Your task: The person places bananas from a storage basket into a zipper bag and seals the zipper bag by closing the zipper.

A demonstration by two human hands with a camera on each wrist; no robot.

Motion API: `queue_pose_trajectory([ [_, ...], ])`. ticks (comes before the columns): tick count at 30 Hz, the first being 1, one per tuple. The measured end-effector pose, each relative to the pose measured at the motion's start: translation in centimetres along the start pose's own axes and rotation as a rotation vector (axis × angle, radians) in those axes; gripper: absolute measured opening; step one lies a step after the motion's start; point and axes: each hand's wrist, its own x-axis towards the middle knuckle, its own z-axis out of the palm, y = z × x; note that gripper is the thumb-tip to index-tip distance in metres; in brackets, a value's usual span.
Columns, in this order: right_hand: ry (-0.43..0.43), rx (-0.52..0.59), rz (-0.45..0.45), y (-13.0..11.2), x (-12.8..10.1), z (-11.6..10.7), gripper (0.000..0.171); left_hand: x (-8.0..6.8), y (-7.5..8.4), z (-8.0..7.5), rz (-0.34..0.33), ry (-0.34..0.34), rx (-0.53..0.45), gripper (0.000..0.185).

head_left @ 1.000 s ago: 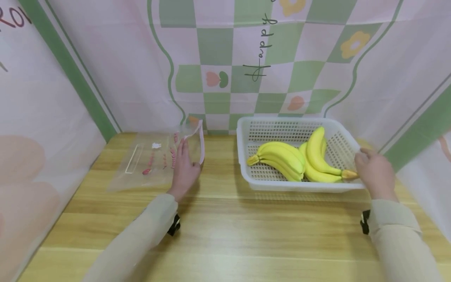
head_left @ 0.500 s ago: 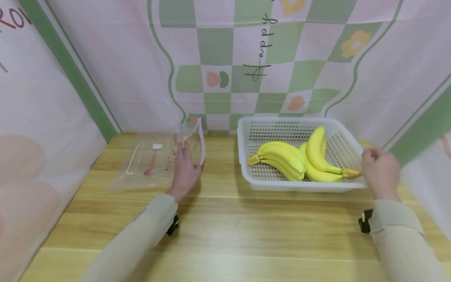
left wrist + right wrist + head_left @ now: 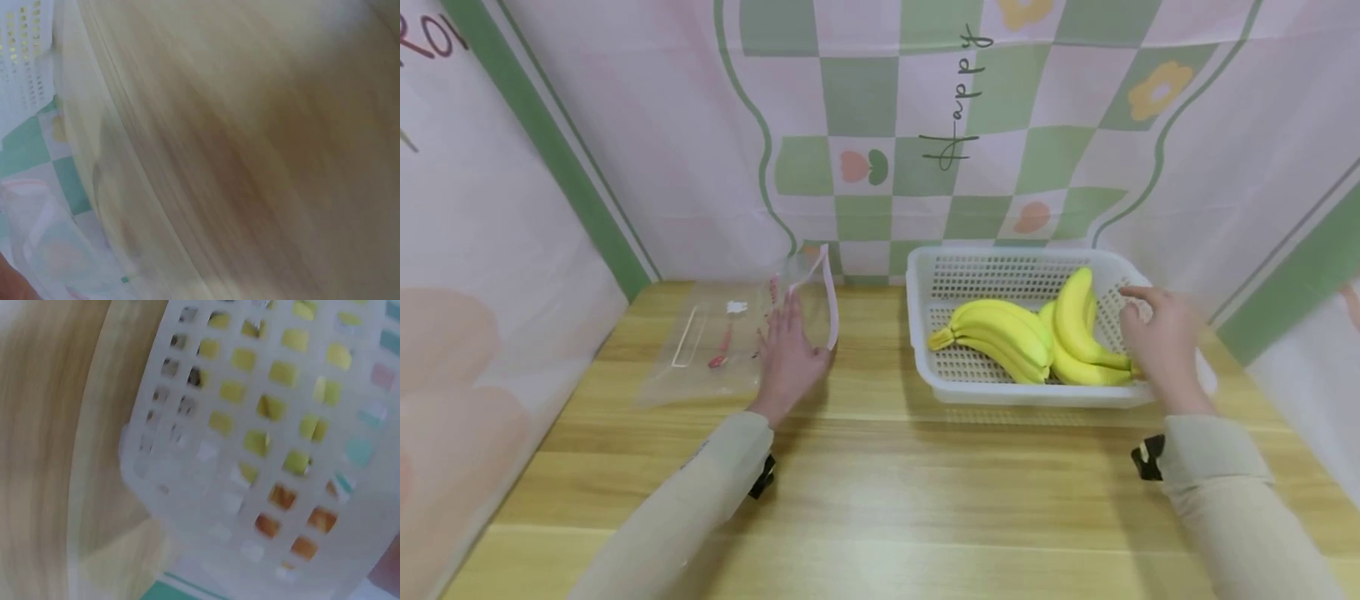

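Observation:
In the head view, my left hand [image 3: 790, 358] rests with straight fingers on a clear zip bag [image 3: 700, 367] lying flat on the table. The bag has pink print and a pinkish strip along its right edge, which stands up a little. On the right, a white perforated plastic basket [image 3: 1037, 393] holds a left bunch of bananas [image 3: 996, 329] and a right bunch [image 3: 1075, 312]. My right hand [image 3: 1163, 346] is over the basket's right end, thumb and index finger apart, with nothing visible between them. It covers the right bunch's stem; the other fingers are mostly hidden.
The wooden table [image 3: 880, 500] extends in front of both hands. Behind the bag and basket hangs a checked green and white cloth [image 3: 857, 92], with pale fabric on both sides. The right wrist view shows the basket's slotted wall [image 3: 206, 469] close up.
My right hand has come from the basket's right rim inward over the right bunch, its thumb and index finger now spread. The left hand stays on the bag, its fingers slightly more spread.

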Motion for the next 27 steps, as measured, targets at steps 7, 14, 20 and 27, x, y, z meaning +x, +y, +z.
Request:
queue_pose_trajectory([
  [7,-0.086,0.010,-0.144,-2.4,-0.6,2.0,0.044,0.1,-0.1,-0.3,0.032,-0.016,-0.076,0.100],
  [14,-0.325,-0.018,-0.205,-3.7,-1.1,3.8,0.062,0.0,-0.2,-0.2,0.026,-0.020,-0.065,0.102],
  [20,-0.509,-0.133,-0.176,-4.2,-1.1,4.9,0.081,-0.1,-0.2,-0.1,0.016,-0.023,-0.063,0.103],
  [27,-0.548,-0.196,-0.212,-4.4,-1.4,5.5,0.085,-0.2,-0.1,-0.1,0.013,-0.031,-0.042,0.103],
])
